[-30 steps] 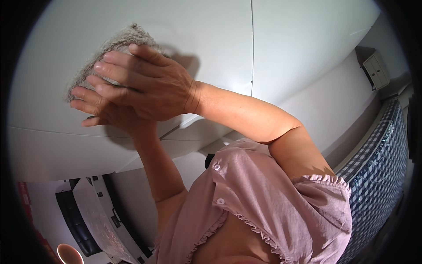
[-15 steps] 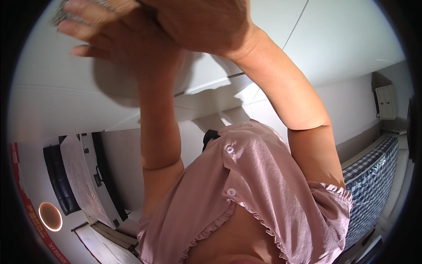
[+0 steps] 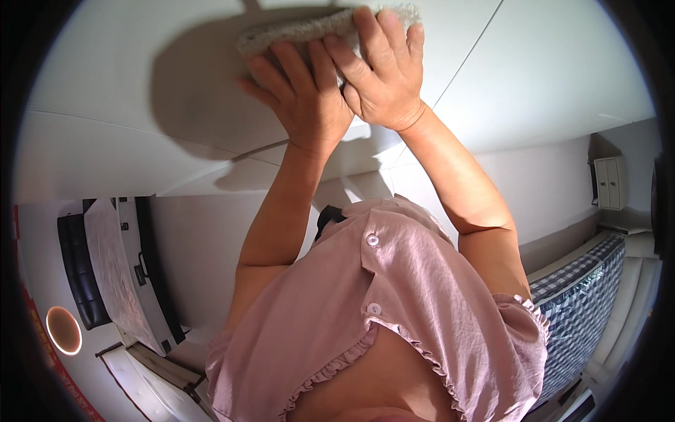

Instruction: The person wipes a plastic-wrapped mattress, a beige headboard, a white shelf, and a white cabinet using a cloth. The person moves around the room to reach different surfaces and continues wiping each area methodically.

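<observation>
A thick, fluffy grey cloth (image 3: 295, 29) lies on a broad white surface at the top of the view. My left hand (image 3: 302, 98) grips it by its near edge, fingers slightly spread and fingertips against the pile. Close beside it, my right hand (image 3: 385, 74) holds the cloth's right part, with its fingers reaching over the top. The two hands nearly touch at the thumbs. What lies under the fingertips is hidden. Both forearms stretch forward, and a dark shadow falls left of the cloth.
The white surface (image 3: 548, 77) has a thin seam to the right of my hands. A blue-and-white checked mattress (image 3: 583, 309) stands at the right, near a small white cabinet (image 3: 609, 183). A black padded piece (image 3: 81, 271) and a round lit ring (image 3: 64, 330) are at the left.
Both hands and the cloth have moved from the far upper left toward the upper middle. The hands, overlapping earlier, now sit side by side.
</observation>
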`<action>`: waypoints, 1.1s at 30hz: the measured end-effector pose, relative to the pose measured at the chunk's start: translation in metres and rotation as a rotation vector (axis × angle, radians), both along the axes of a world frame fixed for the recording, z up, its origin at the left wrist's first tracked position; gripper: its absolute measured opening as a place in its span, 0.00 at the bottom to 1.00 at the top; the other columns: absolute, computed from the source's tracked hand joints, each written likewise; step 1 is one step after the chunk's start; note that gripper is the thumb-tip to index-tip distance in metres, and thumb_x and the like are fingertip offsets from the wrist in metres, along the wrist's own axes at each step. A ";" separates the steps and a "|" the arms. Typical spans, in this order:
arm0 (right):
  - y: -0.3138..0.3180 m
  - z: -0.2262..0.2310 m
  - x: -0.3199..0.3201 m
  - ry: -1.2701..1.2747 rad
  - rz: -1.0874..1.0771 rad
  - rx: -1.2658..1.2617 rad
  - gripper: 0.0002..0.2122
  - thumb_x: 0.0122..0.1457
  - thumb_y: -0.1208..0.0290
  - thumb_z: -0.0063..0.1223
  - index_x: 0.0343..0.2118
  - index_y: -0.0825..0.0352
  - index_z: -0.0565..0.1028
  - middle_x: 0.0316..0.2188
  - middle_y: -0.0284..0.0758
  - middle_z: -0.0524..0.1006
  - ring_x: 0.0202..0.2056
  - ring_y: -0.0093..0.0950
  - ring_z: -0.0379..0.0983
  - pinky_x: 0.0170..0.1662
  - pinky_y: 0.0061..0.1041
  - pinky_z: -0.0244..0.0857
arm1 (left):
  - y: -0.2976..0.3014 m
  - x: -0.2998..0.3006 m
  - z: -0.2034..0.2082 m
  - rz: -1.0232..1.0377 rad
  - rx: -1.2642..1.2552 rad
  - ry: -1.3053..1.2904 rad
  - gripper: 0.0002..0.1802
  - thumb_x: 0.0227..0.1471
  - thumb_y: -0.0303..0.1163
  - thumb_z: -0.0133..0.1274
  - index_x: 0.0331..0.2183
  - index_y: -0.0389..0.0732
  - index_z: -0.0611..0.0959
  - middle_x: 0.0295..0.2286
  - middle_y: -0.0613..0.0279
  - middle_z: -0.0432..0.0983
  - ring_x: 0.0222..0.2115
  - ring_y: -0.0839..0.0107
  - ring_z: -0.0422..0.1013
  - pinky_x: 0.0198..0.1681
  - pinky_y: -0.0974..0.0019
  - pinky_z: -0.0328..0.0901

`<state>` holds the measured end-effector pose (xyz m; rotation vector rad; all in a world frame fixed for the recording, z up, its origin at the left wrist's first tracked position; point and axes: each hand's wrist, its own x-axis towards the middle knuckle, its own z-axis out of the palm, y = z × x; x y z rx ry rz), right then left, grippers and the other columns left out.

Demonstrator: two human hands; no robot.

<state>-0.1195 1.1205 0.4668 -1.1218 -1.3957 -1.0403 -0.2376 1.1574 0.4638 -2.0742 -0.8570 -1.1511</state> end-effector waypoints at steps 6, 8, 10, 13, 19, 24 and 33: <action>0.003 -0.032 0.007 -0.019 0.014 -0.029 0.18 0.57 0.65 0.48 0.51 0.50 0.76 0.60 0.35 0.68 0.66 0.34 0.54 0.68 0.42 0.35 | -0.004 0.002 -0.023 -0.025 -0.098 -0.001 0.37 0.46 0.41 0.57 0.51 0.30 0.63 0.49 0.23 0.52 0.49 0.20 0.49 0.46 0.16 0.43; 0.002 -0.040 0.009 -0.032 0.008 -0.052 0.19 0.58 0.67 0.47 0.52 0.51 0.76 0.60 0.35 0.67 0.66 0.34 0.54 0.69 0.42 0.33 | -0.006 0.004 -0.025 -0.025 -0.120 -0.008 0.36 0.46 0.41 0.56 0.51 0.30 0.63 0.49 0.25 0.53 0.48 0.22 0.50 0.46 0.17 0.43; 0.003 -0.045 0.009 -0.039 0.013 -0.061 0.19 0.58 0.68 0.46 0.54 0.51 0.75 0.61 0.36 0.67 0.66 0.34 0.53 0.69 0.43 0.31 | -0.009 0.006 -0.024 -0.015 -0.195 -0.015 0.36 0.47 0.41 0.55 0.52 0.30 0.63 0.49 0.26 0.53 0.47 0.24 0.51 0.46 0.18 0.44; 0.002 -0.056 0.009 -0.044 0.020 -0.066 0.20 0.58 0.68 0.45 0.54 0.52 0.74 0.61 0.36 0.66 0.66 0.34 0.52 0.69 0.43 0.31 | -0.005 0.004 -0.038 0.002 -0.153 0.017 0.36 0.48 0.40 0.54 0.52 0.27 0.60 0.49 0.27 0.53 0.47 0.26 0.51 0.46 0.19 0.44; -0.001 -0.089 0.013 -0.073 0.015 -0.104 0.23 0.58 0.62 0.48 0.58 0.52 0.70 0.63 0.35 0.64 0.67 0.34 0.51 0.69 0.44 0.32 | -0.010 0.006 -0.056 -0.073 -0.164 -0.082 0.22 0.43 0.36 0.56 0.39 0.40 0.68 0.38 0.42 0.62 0.41 0.34 0.60 0.38 0.20 0.52; -0.008 -0.121 0.017 -0.105 -0.030 -0.197 0.24 0.57 0.62 0.50 0.58 0.52 0.69 0.62 0.33 0.64 0.67 0.33 0.50 0.69 0.44 0.32 | -0.009 0.002 -0.096 -0.038 -0.215 0.031 0.27 0.41 0.40 0.60 0.41 0.40 0.69 0.43 0.40 0.60 0.44 0.33 0.59 0.40 0.19 0.52; -0.042 -0.145 0.021 -0.102 -0.054 -0.434 0.27 0.56 0.67 0.48 0.62 0.53 0.64 0.64 0.32 0.61 0.67 0.31 0.49 0.68 0.43 0.38 | -0.006 -0.002 -0.162 -0.074 -0.167 0.057 0.44 0.36 0.49 0.66 0.51 0.45 0.62 0.55 0.50 0.47 0.48 0.36 0.54 0.45 0.17 0.51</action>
